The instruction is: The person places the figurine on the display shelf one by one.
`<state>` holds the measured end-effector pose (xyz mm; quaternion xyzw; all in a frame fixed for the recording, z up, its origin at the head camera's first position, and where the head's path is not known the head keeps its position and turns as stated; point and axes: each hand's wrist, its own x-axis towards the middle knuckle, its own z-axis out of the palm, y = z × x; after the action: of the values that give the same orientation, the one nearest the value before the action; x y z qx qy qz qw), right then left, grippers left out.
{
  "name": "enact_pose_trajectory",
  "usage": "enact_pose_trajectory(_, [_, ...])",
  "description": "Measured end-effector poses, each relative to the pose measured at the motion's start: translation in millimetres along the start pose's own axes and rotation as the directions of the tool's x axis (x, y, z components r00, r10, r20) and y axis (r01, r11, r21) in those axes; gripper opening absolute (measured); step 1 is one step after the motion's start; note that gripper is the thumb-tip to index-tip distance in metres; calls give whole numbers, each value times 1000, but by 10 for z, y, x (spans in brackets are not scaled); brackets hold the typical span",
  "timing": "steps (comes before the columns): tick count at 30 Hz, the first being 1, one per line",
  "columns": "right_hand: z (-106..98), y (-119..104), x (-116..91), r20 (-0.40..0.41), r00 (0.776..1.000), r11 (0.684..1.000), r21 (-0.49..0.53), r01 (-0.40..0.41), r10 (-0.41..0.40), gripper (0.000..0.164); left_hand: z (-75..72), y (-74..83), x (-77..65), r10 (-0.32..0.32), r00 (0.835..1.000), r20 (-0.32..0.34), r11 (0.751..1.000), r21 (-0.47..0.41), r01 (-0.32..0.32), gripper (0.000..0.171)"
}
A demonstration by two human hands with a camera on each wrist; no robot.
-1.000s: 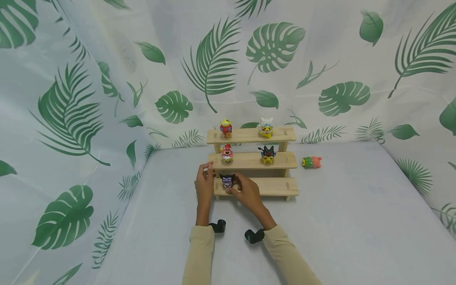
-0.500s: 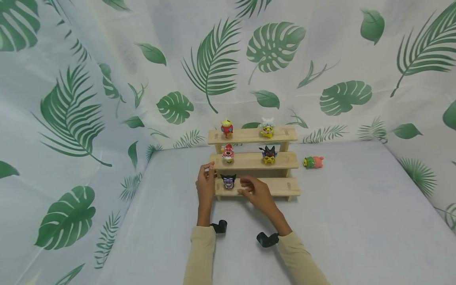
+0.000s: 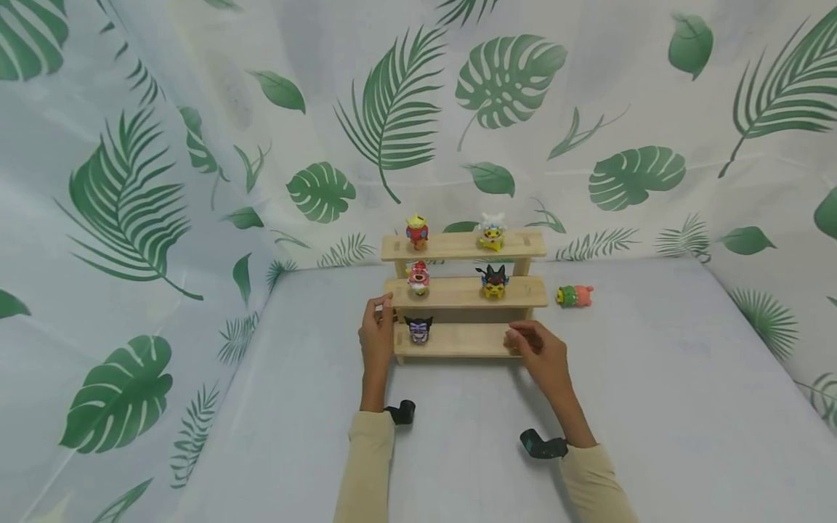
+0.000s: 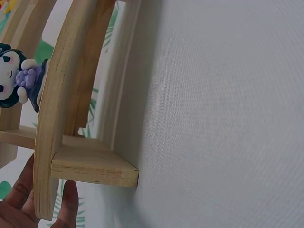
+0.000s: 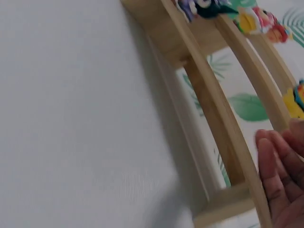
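A wooden three-tier display shelf (image 3: 467, 341) bears several small toy figurines. My left hand (image 3: 375, 338) holds its left end, with fingers and thumb on either side of the lowest board in the left wrist view. On that board's left part stands a purple figurine with black pointed ears (image 3: 419, 330), upright and facing forward. My right hand (image 3: 539, 352) hovers at the right end of the bottom board, fingers loosely bent with nothing between them. In the right wrist view its fingertips (image 5: 266, 147) overlap the board's edge.
The top tier carries a red-suited figurine (image 3: 417, 232) and a white-hooded yellow one (image 3: 492, 232). On the middle tier are a pink figurine (image 3: 418, 279) and a black-hooded yellow one (image 3: 494, 282). A green-and-pink figurine (image 3: 575, 296) lies on the table right of the shelf.
My right hand has let go of the purple figurine, leaving it standing on the bottom board, and has moved right along that board. The left hand keeps its place.
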<state>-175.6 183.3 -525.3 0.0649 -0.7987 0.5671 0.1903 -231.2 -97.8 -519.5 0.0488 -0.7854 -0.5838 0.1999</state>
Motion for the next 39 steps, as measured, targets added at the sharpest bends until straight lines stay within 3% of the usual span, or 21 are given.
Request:
enact_pose_trajectory(4, [-194,-89,8,-191,979,992,116,-46,68,19,-8,16,7,4,1000,4,1000,-2,-4,28])
enact_pose_trajectory(9, [-364,59,37,-352,907,972,136,-193,230,24,-16,0,2,9,1000,4,1000,2,-9,29])
enact_pose_trajectory(14, [-471,363,76,-361,831,906,151,-395,423,38,-17,-14,-10,7,1000,5,1000,8,-7,29])
enact_pose_trajectory(19, [-573,519,134,-287,783,833,242,-498,552,62,-11,-24,-4,0,1000,10,1000,2,0,29])
enact_pose_trajectory(25, [-655,615,289,-163,787,788,311,-532,596,82,-21,-24,19,2,1000,9,1000,5,-2,30])
enact_pose_trajectory(31, [-677,720,524,-116,766,774,149,-616,632,91,-14,-28,18,-8,1000,16,1000,-11,8,31])
enact_pose_trajectory(39, [-671,788,727,-60,827,826,120,-550,559,97,4,-36,14,-14,1000,7,1000,-14,14,29])
